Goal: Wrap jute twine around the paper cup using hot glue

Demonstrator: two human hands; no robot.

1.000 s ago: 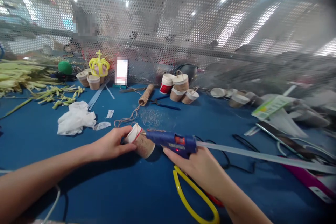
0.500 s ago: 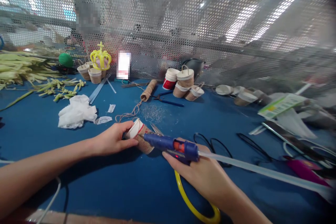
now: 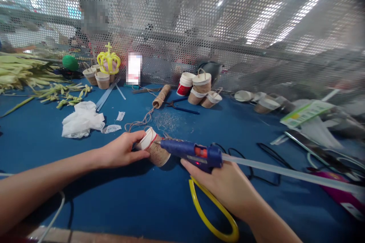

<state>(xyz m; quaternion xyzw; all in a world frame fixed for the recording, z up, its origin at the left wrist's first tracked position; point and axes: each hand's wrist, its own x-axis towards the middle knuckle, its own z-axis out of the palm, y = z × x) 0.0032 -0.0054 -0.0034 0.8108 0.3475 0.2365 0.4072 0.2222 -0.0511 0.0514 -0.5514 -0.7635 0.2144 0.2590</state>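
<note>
My left hand [image 3: 122,150] grips a small paper cup [image 3: 157,152] by its white rim end. Brown burlap wraps the cup's lower part, and a red band shows along the edge of the wrap. The cup lies tilted, its base toward the right. In my right hand [image 3: 225,186] is a blue glue gun [image 3: 189,152], its nozzle at the cup beside the red band. A long clear glue stick [image 3: 273,171] runs out of the gun's back. Scissors with yellow handles [image 3: 212,212] lie under the right hand, partly hidden.
A twine roll [image 3: 161,97] and dark blue pliers [image 3: 185,110] lie beyond the cup. Several wrapped cups [image 3: 202,83] stand near the perforated metal screen [image 3: 171,45]. White cloth [image 3: 82,119] lies left; a phone [image 3: 316,150] and black cords [image 3: 273,153] are right.
The glue gun and my right hand have shifted slightly right, drawing the nozzle along the cup. More of the burlap shows. My left hand stays on the cup.
</note>
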